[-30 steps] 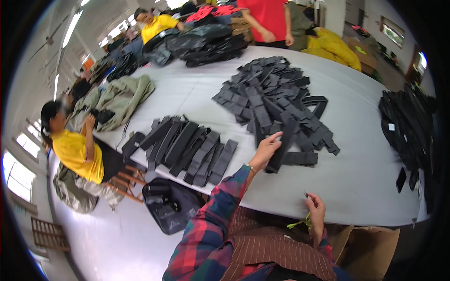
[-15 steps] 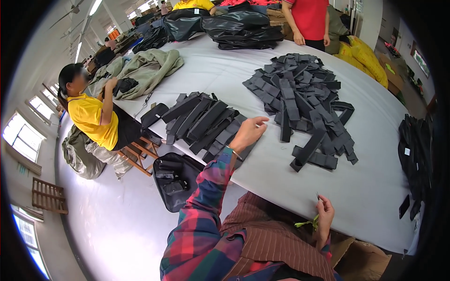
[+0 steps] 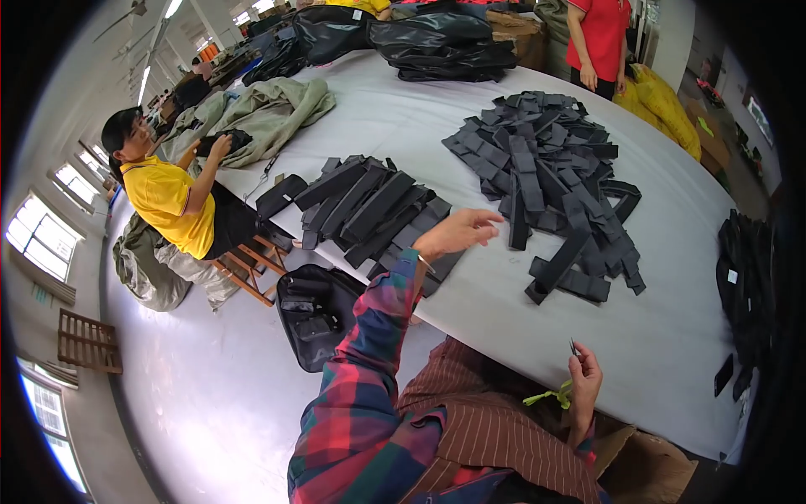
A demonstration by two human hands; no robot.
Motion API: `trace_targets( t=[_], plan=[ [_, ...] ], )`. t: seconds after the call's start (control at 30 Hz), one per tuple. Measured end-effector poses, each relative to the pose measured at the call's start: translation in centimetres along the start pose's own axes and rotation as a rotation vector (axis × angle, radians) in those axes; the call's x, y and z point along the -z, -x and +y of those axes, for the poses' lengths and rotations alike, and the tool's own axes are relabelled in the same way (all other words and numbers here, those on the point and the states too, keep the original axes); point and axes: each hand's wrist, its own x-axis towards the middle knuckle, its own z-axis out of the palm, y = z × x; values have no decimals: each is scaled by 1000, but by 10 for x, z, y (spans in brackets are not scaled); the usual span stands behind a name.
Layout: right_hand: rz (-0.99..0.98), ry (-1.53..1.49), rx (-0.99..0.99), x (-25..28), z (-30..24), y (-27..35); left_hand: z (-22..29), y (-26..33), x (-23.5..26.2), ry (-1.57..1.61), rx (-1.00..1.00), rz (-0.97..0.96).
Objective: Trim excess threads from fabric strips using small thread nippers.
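Observation:
My left hand (image 3: 459, 233) reaches over the table between two piles of dark grey fabric strips, fingers stretched out and nothing in them. Its fingertips come close to the large loose heap of strips (image 3: 537, 160) but look apart from it. Under and beyond the left wrist lies the smaller pile of strips (image 3: 369, 206), laid more in rows. At the table's near edge, my right hand (image 3: 585, 380) is closed around small pointed thread snips (image 3: 573, 347), mostly hidden by the fingers. A bright green ribbon (image 3: 550, 395) hangs beside that hand.
The white-covered table (image 3: 504, 328) stretches away ahead. Black bags (image 3: 441, 46) and grey-green cloth (image 3: 277, 118) lie at its far side, black pieces (image 3: 743, 286) at the right. A co-worker in yellow (image 3: 172, 202) sits left, another in red (image 3: 598, 38) stands beyond. An open black case (image 3: 315, 315) is below.
My left hand has moved a little right, toward the large heap. My right hand keeps the snips nearly in place. The person in red has shifted right; the seated person's hands have moved.

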Motion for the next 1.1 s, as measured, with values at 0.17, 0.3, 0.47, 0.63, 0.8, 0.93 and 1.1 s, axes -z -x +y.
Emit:
trace_targets(
  t=[0.17, 0.3, 0.47, 0.63, 0.8, 0.93, 1.1],
  plan=[
    [63, 9, -44, 4, 8, -5, -13, -15, -2, -28, 9, 191],
    [80, -11, -26, -2, -6, -12, -13, -45, -22, -45, 110, 74],
    [117, -34, -41, 10, -10, -15, -41, -119, -48, -334, -94, 319],
    [89, -35, -94, 14, -3, -10, -71, -165, -73, -584, 43, 766],
    [54, -54, -74, 8, -5, -11, -67, -195, -65, -391, 219, 661],
    [45, -55, -51, 12, -28, -20, 18, -191, -86, -235, -74, 599],
    [106, -89, 39, 12, -48, -22, 92, -146, -115, -57, -460, 364]
  ],
)
